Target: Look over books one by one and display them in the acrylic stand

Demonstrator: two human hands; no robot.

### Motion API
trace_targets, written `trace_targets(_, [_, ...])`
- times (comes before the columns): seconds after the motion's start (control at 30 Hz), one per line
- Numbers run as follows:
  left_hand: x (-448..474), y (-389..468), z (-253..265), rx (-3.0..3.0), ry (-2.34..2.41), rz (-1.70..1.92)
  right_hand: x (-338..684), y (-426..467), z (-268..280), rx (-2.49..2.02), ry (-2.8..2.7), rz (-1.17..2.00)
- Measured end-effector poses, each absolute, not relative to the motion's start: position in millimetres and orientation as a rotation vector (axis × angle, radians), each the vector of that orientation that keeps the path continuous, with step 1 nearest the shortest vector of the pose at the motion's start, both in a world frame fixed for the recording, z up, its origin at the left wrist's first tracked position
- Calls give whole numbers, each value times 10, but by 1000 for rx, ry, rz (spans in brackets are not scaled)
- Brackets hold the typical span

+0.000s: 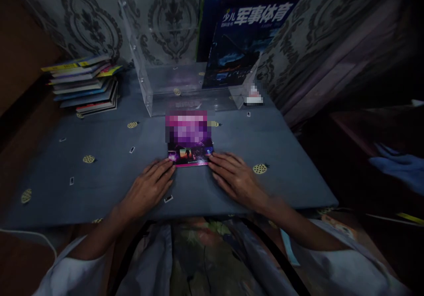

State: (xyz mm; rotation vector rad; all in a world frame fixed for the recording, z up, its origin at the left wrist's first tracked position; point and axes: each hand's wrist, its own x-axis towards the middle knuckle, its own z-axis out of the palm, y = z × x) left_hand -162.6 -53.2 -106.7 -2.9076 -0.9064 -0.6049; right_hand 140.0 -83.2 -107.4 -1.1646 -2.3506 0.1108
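At far left, a white cable (43,235) hangs by the near edge of the desk (109,187), which bears a grey-blue cloth printed with pineapples. A stack of books (86,84) lies on the rear left part, its edges uneven.

The left hand (149,183), palm down, has its grip unclosed: fingers extended, close together, their tips touching the lower left corner of the purple book (190,143). That book lies on the desk between both hands, in front of a clear stand (141,75); the upper part of its cover is pixelated. In the right portion of the stand, a dark blue book (243,39) with white lettering stands tilted, with further volumes behind it.

The right hand (236,179) mirrors the left: grip unclosed, fingers extended, tips at the purple book's lower right corner. Whether either thumb bears on the book cannot be determined.

Just beside the stand's right foot sits a small pixelated object (254,96). At far right, beyond the desk, lies a blue item (399,168), too dim to identify.
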Motion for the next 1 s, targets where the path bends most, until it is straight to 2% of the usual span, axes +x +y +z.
trace_targets(0.47, [-1555, -563, -1078, -2846, -933, -667, 769, -311, -940, -866, -2626, 542])
trace_targets(1.0, [-1545, -585, -1116, -2871, -985, -752, 716, 806, -1100, -851, -2670, 555])
